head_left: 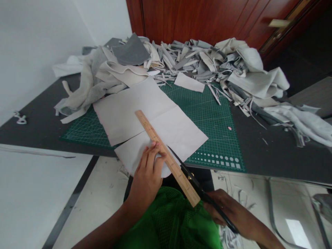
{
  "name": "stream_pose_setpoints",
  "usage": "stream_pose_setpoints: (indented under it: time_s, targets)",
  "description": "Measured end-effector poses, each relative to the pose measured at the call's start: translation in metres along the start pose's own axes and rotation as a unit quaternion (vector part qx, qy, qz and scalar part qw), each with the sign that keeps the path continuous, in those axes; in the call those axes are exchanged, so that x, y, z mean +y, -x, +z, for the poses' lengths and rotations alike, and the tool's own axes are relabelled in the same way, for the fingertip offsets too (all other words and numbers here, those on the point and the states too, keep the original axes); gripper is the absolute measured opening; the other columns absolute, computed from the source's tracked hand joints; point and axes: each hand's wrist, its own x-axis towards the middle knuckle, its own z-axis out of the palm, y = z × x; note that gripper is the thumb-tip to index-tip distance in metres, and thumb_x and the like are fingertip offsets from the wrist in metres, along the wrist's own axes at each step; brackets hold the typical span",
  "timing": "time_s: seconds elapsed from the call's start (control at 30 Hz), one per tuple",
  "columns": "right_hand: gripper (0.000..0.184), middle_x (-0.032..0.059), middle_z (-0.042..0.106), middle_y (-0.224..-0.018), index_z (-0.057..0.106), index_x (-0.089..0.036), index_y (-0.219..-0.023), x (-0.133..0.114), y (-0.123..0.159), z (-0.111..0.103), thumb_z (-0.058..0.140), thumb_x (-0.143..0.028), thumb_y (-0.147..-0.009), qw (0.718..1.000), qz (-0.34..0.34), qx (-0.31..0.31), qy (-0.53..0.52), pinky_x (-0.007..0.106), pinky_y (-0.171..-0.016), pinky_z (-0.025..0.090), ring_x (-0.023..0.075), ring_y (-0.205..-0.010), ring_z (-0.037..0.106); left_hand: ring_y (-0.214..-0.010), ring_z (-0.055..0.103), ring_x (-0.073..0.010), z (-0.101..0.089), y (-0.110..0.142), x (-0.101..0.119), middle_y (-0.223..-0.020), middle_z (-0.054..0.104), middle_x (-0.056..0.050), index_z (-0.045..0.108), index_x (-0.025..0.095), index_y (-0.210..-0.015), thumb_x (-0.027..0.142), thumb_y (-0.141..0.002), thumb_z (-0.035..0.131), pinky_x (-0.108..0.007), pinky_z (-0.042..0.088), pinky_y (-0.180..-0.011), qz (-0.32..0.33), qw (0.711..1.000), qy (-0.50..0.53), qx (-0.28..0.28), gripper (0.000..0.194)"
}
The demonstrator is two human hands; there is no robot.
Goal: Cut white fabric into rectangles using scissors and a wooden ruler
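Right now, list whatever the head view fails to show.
All in the head view:
Long black scissors: lower blade hidden, apparently under the flat off-white sheet.
Right hand: finger hold unclear, in shade and blurred.
Straight light-brown wooden ruler: markings too small to read.
Green rectangular gridded mat: middle covered by the sheet.
Flat dark-grey tabletop: right end cut off by picture's edge.

There are two hands: one left hand [147,169] and one right hand [223,200]. One wooden ruler [178,174] is under the left hand's fingers. One pair of black scissors [193,181] is in the right hand. At least one big pale sheet [181,128] is under the left hand. One green mat [215,117] and one door [197,20] are past both hands. The scraps [178,57] past them are too many to count.
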Motion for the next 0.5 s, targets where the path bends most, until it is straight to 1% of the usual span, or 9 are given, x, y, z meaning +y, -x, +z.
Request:
stream_pose_setpoints:
  time_s: [0.13, 0.2, 0.27, 0.33, 0.4, 0.5]
  targets:
    - [0.069, 0.0003, 0.048, -0.062, 0.05, -0.022, -0.067, -0.02, -0.002, -0.006, 0.037, -0.084, -0.094, 0.999, 0.007, -0.036, -0.002, 0.029, -0.06, 0.047, 0.0164, -0.062, 0.049, -0.142, 0.053, -0.0379, 0.0, 0.0, 0.0, -0.14, 0.058, -0.022, 0.055, 0.013, -0.122, -0.01, -0.076, 0.045, -0.059, 0.054, -0.113, 0.001, 1.0, -0.002, 0.005, 0.053]
    - [0.068, -0.0006, 0.044, -0.059, 0.042, -0.023, -0.064, -0.029, -0.003, -0.009, 0.034, -0.083, -0.095, 0.998, 0.015, -0.066, 0.002, 0.03, -0.061, 0.046, 0.0159, -0.06, 0.047, -0.143, 0.052, -0.0373, 0.0, 0.0, 0.0, -0.141, 0.058, -0.022, 0.055, 0.013, -0.123, -0.01, -0.075, 0.045, -0.059, 0.053, -0.114, -0.001, 1.0, 0.001, 0.004, 0.054]
    - [0.068, -0.0014, 0.042, -0.058, 0.038, -0.024, -0.063, -0.032, -0.003, -0.01, 0.031, -0.084, -0.095, 0.997, 0.017, -0.081, 0.004, 0.03, -0.061, 0.045, 0.0149, -0.057, 0.044, -0.143, 0.052, -0.0372, 0.0, 0.0, 0.0, -0.141, 0.058, -0.022, 0.055, 0.013, -0.123, -0.01, -0.075, 0.044, -0.059, 0.052, -0.116, 0.0, 1.0, 0.002, 0.003, 0.055]
    - [0.068, -0.0024, 0.04, -0.057, 0.038, -0.024, -0.064, -0.031, -0.003, -0.009, 0.03, -0.084, -0.095, 0.997, 0.015, -0.074, 0.004, 0.03, -0.059, 0.045, 0.0143, -0.055, 0.042, -0.143, 0.052, -0.0376, 0.001, 0.0, 0.0, -0.141, 0.058, -0.022, 0.056, 0.012, -0.123, -0.01, -0.075, 0.045, -0.059, 0.052, -0.116, 0.001, 1.0, 0.0, 0.003, 0.053]
    - [0.067, -0.0023, 0.041, -0.057, 0.04, -0.024, -0.064, -0.029, -0.002, -0.008, 0.031, -0.083, -0.095, 0.998, 0.011, -0.057, 0.011, 0.031, -0.06, 0.046, 0.0149, -0.055, 0.044, -0.143, 0.052, -0.0374, 0.001, 0.0, 0.0, -0.14, 0.058, -0.023, 0.056, 0.012, -0.122, -0.009, -0.078, 0.045, -0.059, 0.052, -0.116, 0.002, 1.0, -0.003, 0.005, 0.05]
    - [0.066, -0.0011, 0.044, -0.059, 0.041, -0.023, -0.063, -0.029, -0.002, -0.008, 0.035, -0.08, -0.096, 0.998, 0.006, -0.047, 0.031, 0.033, -0.068, 0.049, 0.0167, -0.06, 0.05, -0.141, 0.054, -0.0377, 0.001, 0.0, 0.0, -0.138, 0.059, -0.024, 0.057, 0.011, -0.121, -0.009, -0.079, 0.045, -0.059, 0.052, -0.115, 0.006, 1.0, -0.008, 0.008, 0.047]
